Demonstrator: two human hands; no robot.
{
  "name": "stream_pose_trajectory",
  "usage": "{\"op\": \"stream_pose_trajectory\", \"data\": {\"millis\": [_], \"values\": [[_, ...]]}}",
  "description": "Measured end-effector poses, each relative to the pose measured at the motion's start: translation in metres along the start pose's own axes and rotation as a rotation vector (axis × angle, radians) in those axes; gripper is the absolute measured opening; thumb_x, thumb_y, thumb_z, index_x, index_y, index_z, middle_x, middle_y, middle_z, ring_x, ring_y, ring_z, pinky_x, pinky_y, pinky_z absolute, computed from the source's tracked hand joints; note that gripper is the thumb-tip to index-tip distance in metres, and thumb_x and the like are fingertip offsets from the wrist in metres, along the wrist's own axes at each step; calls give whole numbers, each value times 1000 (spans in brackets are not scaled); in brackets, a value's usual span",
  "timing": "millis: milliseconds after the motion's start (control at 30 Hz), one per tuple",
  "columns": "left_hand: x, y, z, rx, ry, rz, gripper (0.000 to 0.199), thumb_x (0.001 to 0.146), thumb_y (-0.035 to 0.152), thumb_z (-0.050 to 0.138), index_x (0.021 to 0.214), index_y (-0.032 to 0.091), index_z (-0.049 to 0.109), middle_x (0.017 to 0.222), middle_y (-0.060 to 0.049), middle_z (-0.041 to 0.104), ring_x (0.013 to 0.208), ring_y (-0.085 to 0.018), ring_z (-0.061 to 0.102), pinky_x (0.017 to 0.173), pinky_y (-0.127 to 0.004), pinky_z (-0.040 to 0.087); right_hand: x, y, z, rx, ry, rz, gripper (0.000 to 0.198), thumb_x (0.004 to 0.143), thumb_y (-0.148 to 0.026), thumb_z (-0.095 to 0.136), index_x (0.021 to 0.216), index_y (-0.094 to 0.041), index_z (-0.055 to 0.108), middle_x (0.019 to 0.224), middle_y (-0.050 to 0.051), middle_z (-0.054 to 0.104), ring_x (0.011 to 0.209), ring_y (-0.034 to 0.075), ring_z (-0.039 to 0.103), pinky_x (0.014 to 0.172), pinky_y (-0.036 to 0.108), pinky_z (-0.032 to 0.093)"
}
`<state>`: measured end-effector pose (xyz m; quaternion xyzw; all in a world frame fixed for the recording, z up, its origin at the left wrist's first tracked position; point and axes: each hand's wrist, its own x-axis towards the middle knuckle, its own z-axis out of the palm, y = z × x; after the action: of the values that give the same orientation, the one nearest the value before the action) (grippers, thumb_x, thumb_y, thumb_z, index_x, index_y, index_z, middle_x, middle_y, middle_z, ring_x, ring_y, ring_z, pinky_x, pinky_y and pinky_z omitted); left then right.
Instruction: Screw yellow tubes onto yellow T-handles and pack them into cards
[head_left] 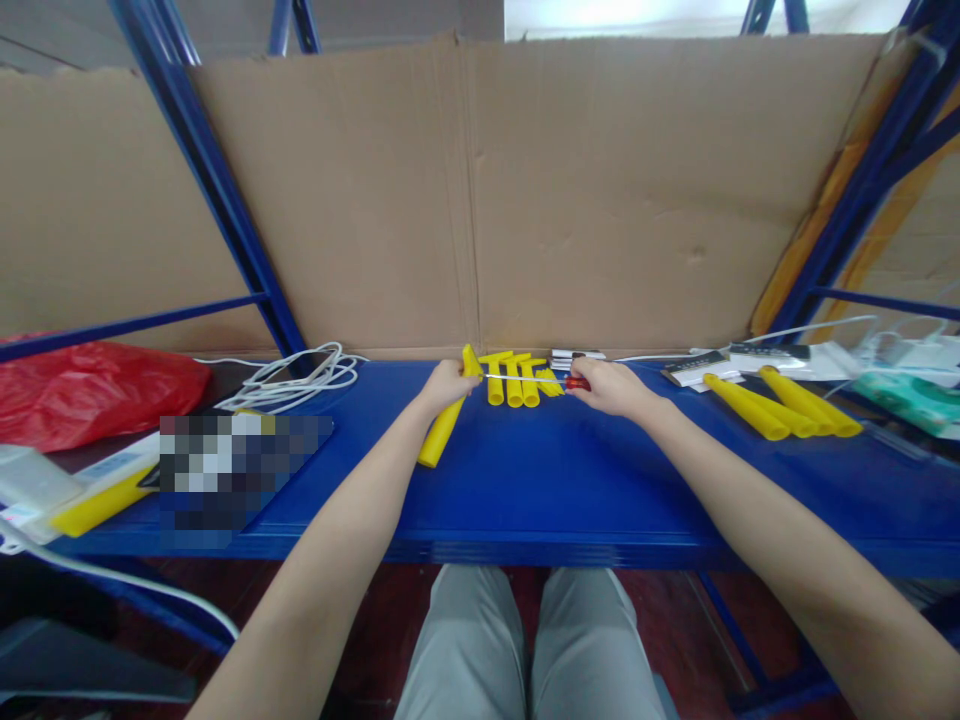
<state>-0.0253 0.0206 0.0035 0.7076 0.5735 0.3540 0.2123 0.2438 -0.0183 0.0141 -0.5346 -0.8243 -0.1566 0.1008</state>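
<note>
My left hand (448,384) is closed around a yellow plastic piece with a tube-like handle (442,433), its lower end slanting toward the front of the table. A screwdriver with a red handle (576,383) is gripped in my right hand (609,387). Its long metal shaft points left, and the tip meets the yellow piece near my left fingers; whether it sits in a screw is too small to tell. Between and behind my hands lie several similar yellow handled pieces (514,392). Small flat yellow parts (550,383) are beside them, close to my right hand.
The blue tabletop (570,480) backs onto cardboard (600,200). More yellow handles (780,405) and flat packets (772,356) are at the right. At the left are a white cable coil (300,378), a red plastic bag (97,390) and a blurred-out item (225,470).
</note>
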Motion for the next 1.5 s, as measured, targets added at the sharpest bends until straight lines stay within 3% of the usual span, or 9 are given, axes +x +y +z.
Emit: {"op": "stream_pose_trajectory", "data": {"millis": [200,367,467,633,867,1033,1133,1333,1500], "values": [[-2,4,1,-13,-3,2,15,64,14,53,49,15,51,47,0,53,45,-10,50,46,-21,33,0,3,4,67,-86,71,24,83,-35,53,98,-16,53,87,11,68,73,22,62,57,27,36],[-3,4,0,-13,20,-13,18,64,14,54,46,16,50,44,0,51,44,-11,49,46,-22,34,3,4,4,188,-145,29,23,88,-35,44,86,-16,58,90,12,68,77,20,62,63,27,40],[-3,4,0,-28,19,-25,20,65,13,54,46,16,49,43,1,50,44,-11,49,46,-22,35,3,1,4,156,-139,9,20,86,-32,48,80,-17,58,82,10,68,72,19,61,61,26,39],[-3,4,1,-36,17,-45,18,64,11,55,47,16,50,43,1,50,44,-11,48,47,-21,35,1,-1,2,92,-90,87,19,80,-36,56,87,-18,57,74,7,67,63,18,59,52,25,34],[-2,4,2,-6,22,-31,13,65,11,55,53,15,53,47,1,52,44,-10,48,47,-20,34,0,-1,-3,250,-258,19,29,89,-36,41,74,-17,57,78,10,68,67,18,60,57,26,38],[-3,5,1,9,42,-28,12,65,13,57,53,15,54,47,1,53,46,-11,50,47,-21,34,-2,-6,-4,101,-165,88,18,80,-35,55,77,-18,57,75,9,67,65,19,59,52,26,33],[-3,5,0,3,42,-31,15,65,13,57,50,16,53,45,1,52,47,-12,51,48,-21,34,-2,-7,-2,99,-119,122,21,76,-39,59,82,-18,58,74,7,67,64,19,58,50,25,32],[-3,5,1,25,51,-33,18,65,12,56,48,16,52,45,0,53,47,-13,52,49,-22,35,-2,0,0,308,-205,31,35,88,-39,38,68,-18,57,70,7,66,61,17,58,53,25,36],[-3,7,1,41,38,-8,21,66,13,55,46,16,51,44,0,52,46,-12,51,48,-21,35,-4,1,5,251,-136,70,17,78,-36,56,74,-19,56,67,5,64,59,16,55,51,24,34]]}}
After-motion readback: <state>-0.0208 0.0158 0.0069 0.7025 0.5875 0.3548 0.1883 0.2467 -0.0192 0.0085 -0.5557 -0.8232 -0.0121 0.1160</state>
